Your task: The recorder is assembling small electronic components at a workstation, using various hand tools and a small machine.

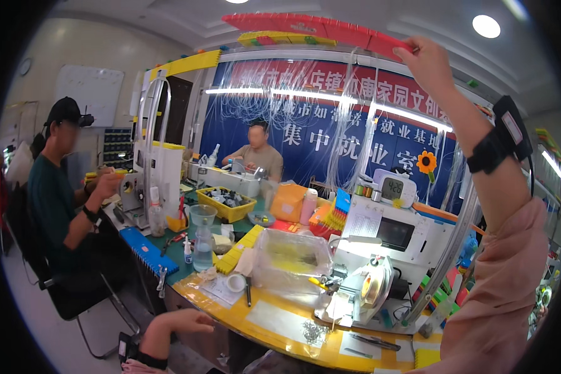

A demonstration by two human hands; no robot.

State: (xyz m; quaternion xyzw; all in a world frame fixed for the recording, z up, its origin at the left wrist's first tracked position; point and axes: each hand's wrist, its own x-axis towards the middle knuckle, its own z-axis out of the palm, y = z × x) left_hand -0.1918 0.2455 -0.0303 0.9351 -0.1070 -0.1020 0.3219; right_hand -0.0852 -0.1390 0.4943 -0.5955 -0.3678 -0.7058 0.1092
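Note:
High at the upper right, my right hand (425, 62) is closed on the right end of a long red notched strip (330, 28). Its thumb and fingers pinch the strip, which tilts down toward the hand. A yellow strip (287, 40) lies just below and behind it. Bundles of thin clear strands (349, 106) hang from the overhead rack. My left hand (184, 321) hovers by the near left edge of the workbench (268, 303), fingers loosely stretched and holding nothing. Nearest to it on the bench are a white roll (235, 283) and a black pen (248, 292).
A lit machine (371, 280) stands right of a clear plastic box (293, 258). Tweezers (375, 341) and small metal pieces (313, 332) lie in front. A yellow basket (230, 212) sits farther back. One co-worker (59, 181) sits left, another (258, 153) across.

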